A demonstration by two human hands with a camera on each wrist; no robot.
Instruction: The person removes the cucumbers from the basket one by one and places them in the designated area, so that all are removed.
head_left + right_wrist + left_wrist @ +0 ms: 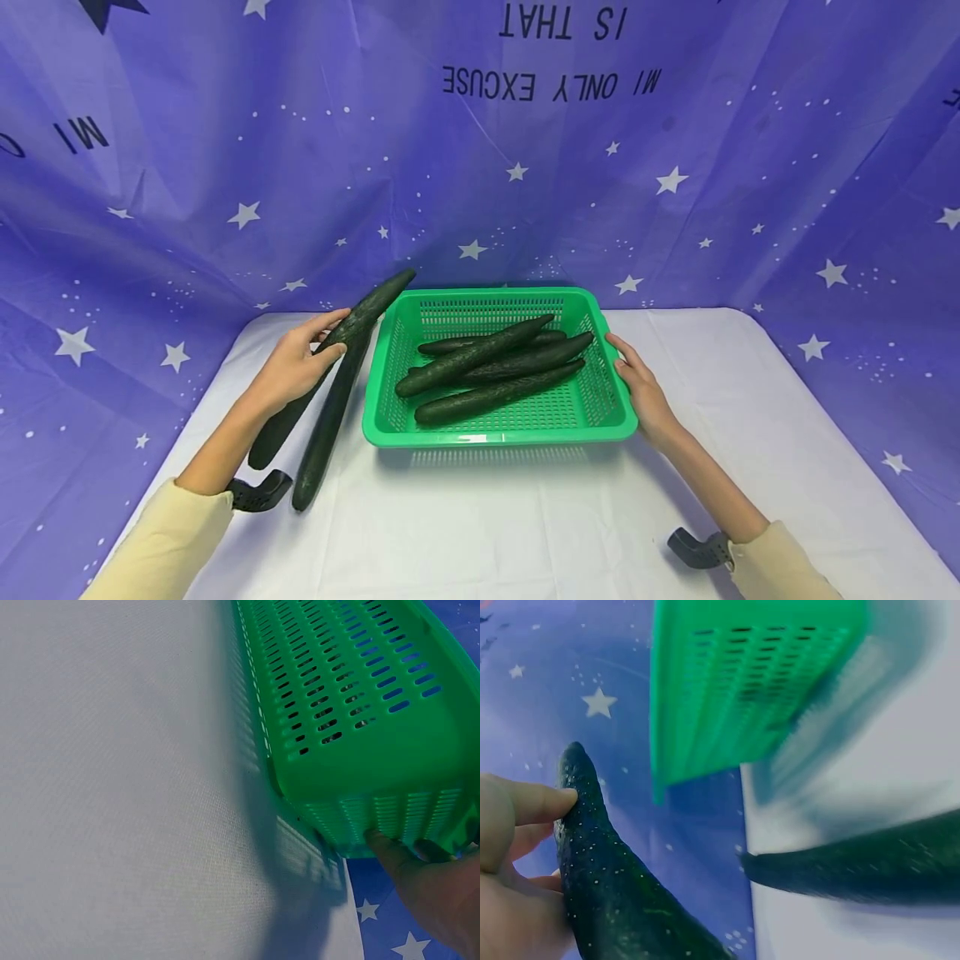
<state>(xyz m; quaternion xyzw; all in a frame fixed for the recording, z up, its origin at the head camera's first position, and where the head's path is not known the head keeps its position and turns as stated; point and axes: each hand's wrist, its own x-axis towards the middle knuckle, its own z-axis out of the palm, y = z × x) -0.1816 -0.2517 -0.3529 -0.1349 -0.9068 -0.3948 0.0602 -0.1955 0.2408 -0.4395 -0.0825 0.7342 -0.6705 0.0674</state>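
My left hand (292, 362) holds a long dark green cucumber (382, 297) by its upper part, thumb on one side and fingers on the other. Its far tip points up toward the basket's left rim. A second cucumber (322, 450) lies slanting beside and partly under it on the white cloth. In the middle stands a green plastic basket (495, 437) with several cucumbers (498, 392) inside. At the basket's right end, my right hand (647, 398) touches the outer side near the rim with extended fingers. The right wrist view shows its fingertips (379, 838) against the slotted wall.
A white cloth (480, 533) covers the table. Purple fabric with stars and lettering (480, 167) hangs behind and at both sides, close to the basket's back rim. Black wrist devices (258, 492) sit at both sleeves.
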